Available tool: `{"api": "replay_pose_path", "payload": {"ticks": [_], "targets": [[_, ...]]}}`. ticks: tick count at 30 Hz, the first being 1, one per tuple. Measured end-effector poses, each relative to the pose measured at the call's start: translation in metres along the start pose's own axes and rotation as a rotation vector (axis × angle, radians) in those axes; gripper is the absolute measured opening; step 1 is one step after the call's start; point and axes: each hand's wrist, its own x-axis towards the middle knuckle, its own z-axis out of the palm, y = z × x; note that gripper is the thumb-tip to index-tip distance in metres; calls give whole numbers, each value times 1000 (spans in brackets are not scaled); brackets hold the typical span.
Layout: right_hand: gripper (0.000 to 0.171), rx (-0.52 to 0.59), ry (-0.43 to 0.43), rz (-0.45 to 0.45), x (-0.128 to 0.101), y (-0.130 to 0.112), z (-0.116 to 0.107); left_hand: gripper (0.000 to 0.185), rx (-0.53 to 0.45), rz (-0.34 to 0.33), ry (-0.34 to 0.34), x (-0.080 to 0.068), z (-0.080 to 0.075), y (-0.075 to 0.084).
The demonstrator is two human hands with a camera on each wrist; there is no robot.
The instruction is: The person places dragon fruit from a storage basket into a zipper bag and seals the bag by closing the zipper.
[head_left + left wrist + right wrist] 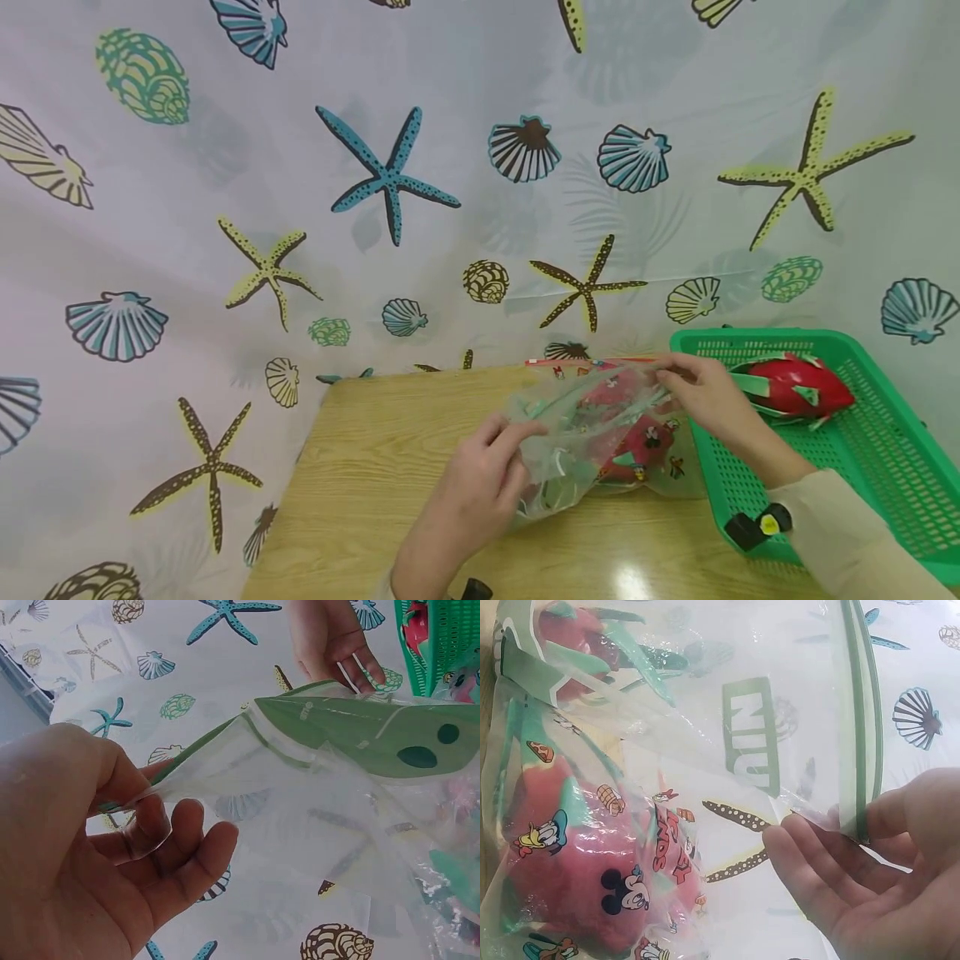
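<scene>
A clear plastic zip bag (581,433) with a green strip is held up over the wooden table (375,467) between both hands. My left hand (521,450) pinches its near-left edge between thumb and fingers (161,825). My right hand (663,379) pinches the opposite edge at the green strip (859,787). Through the plastic I see red dragon fruit (637,450) and a cartoon-printed bag (630,847) around one fruit (562,870). The bag's mouth (300,742) is spread apart between the hands.
A green plastic basket (892,433) stands at the right on the table, with another red dragon fruit (795,392) in it. A cloth printed with shells and starfish (390,175) hangs behind the table. The table's left edge (292,492) is near my left hand.
</scene>
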Motion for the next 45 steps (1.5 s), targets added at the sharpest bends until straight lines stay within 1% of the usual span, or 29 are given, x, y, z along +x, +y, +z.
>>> {"api": "replay_pose_path", "payload": {"ticks": [3,5,7,9,11,13,14,16,19,20,21,22,24,26,28,30,32,34,37,39,41,43,45], "targets": [[35,15,2,1,0,1,-1,27,38,16,-21,2,0,2],[35,10,6,-6,1,3,-2,20,31,36,-49,5,-1,3],[36,1,9,-21,3,4,-1,14,-4,22,-79,8,-1,5],[36,-4,11,-30,4,5,0,17,-43,-27,-97,14,-2,7],[37,2,11,-33,4,5,1,20,-93,-97,-115,21,-3,8],[36,11,8,-31,4,3,1,20,-134,-183,-151,30,-4,10],[36,18,8,-31,3,2,1,19,-151,-228,-178,35,-4,10],[35,23,7,-36,2,1,2,18,-178,-335,-257,44,-5,10],[35,22,8,-51,0,-1,3,30,-178,-444,-368,55,-5,8],[36,19,11,-52,-1,-1,3,36,-178,-469,-397,58,-4,7],[38,20,11,-54,-1,-1,4,41,-170,-479,-424,60,-3,6],[39,22,12,-56,-2,-2,4,43,-156,-468,-442,62,-1,5],[41,23,16,-52,-2,-1,5,40,-156,-455,-458,65,3,3],[45,35,22,-40,-2,-1,6,33,-199,-458,-457,66,8,1],[49,35,30,-12,-3,-1,6,26,-267,-481,-438,67,13,-2],[56,35,35,37,-5,0,7,22,-371,-551,-403,68,18,-4],[61,48,18,88,-7,1,9,19,-467,-613,-359,66,23,-6],[59,83,-41,142,-10,3,12,18,-563,-667,-314,64,26,-8],[52,147,-213,173,-15,9,16,19,-714,-725,-247,60,31,-10],[46,187,-345,154,-18,13,18,21,-799,-746,-211,58,34,-11],[43,219,-434,122,-20,15,19,21,-876,-765,-177,57,35,-12],[42,252,-465,93,-23,14,20,21,-940,-787,-141,55,36,-13],[43,296,-449,86,-24,12,19,22,-995,-802,-99,53,35,-14]]}}
